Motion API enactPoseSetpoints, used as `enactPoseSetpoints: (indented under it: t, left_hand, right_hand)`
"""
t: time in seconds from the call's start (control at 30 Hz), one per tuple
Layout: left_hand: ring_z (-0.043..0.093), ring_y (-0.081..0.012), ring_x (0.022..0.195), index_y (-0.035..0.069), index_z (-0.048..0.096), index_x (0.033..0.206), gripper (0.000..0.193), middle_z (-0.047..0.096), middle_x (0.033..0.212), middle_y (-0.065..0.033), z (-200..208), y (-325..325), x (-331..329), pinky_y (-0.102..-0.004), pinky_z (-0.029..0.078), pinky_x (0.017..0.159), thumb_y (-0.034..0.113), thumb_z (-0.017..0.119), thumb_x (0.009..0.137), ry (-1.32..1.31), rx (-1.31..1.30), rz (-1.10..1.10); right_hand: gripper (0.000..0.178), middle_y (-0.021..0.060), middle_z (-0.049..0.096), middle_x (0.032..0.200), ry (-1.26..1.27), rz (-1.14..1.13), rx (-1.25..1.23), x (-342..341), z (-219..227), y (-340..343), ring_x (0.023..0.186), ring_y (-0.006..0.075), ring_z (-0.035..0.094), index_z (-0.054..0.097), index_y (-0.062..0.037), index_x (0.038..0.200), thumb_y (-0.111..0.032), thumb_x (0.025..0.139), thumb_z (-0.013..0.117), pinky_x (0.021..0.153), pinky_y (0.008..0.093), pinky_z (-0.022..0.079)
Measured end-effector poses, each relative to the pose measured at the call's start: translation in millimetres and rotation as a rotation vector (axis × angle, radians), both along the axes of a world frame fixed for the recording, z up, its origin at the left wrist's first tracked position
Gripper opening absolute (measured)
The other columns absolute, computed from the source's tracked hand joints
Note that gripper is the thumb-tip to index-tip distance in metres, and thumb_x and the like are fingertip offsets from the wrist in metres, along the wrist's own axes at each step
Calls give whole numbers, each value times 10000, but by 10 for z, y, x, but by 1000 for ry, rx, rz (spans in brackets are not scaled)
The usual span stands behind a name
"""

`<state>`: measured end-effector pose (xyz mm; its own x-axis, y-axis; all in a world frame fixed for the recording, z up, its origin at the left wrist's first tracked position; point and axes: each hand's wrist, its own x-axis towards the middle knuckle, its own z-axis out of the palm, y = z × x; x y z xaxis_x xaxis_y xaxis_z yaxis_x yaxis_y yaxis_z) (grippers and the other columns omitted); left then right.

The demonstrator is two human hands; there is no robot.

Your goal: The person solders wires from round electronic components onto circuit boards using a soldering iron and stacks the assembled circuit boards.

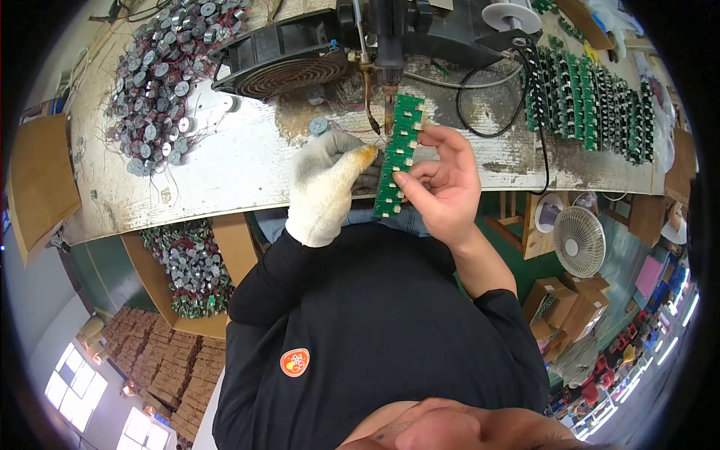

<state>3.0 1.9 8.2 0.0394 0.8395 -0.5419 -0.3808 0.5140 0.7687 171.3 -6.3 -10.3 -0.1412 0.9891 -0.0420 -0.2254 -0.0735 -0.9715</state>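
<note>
My right hand (451, 189) grips a long green circuit board strip (398, 159) between thumb and fingers. The strip stands nearly lengthwise in front of me, white connectors along its right edge. Its far end is close beside the tip of a mounted soldering iron (389, 60). A thin brass-coloured feed tube (367, 88) bends down next to that tip. My left hand (322, 187), in a white glove with a stained thumb, is closed at the strip's left edge; what its fingers pinch is hidden. Just beyond the glove lies a small round grey motor (319, 125).
A heap of small motors with red wires (154, 94) covers the table's left. Behind the work stand a black fan (289, 64) and a solder spool (511, 18). Rows of board strips (589, 101) lie right. A filled cardboard box (236, 255) sits below the table edge.
</note>
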Motion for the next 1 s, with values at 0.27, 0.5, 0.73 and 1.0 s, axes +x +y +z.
enactPoseSetpoints:
  t: [0.27, 0.5, 0.73, 1.0]
  left_hand:
    - [568, -78, 692, -10, 608, 853, 131, 623, 774, -37, 0, 6, -2, -222, 453, 627, 120, 612, 875, 49, 26, 9]
    - [621, -113, 709, -32, 602, 878, 140, 645, 809, -74, 13, -26, 28, -243, 510, 648, 108, 614, 875, 10, 29, 30]
    - [632, -126, 705, -36, 587, 923, 172, 651, 839, -96, -5, -45, 20, -248, 518, 646, 127, 622, 885, -24, 9, 21]
    - [588, -83, 750, -60, 625, 956, 217, 642, 842, -52, 9, -37, 38, -227, 478, 673, 140, 644, 877, 140, 94, -16]
  right_hand:
    - [657, 157, 452, 1207, -24, 0, 22, -8, 59, 4, 717, 118, 610, 320, 14, 1320, 157, 760, 631, 580, 199, 492]
    - [666, 155, 458, 1203, -54, 3, 19, 3, -9, -17, 715, 110, 611, 322, 9, 1319, 152, 753, 643, 593, 194, 490]
    - [642, 156, 477, 1186, -44, -10, -21, 1, -11, -49, 714, 91, 610, 334, -15, 1313, 118, 772, 652, 626, 197, 488]
    - [742, 164, 489, 1176, 14, 28, -188, 9, 36, 40, 731, 117, 624, 259, 1, 1405, 113, 779, 643, 602, 209, 495]
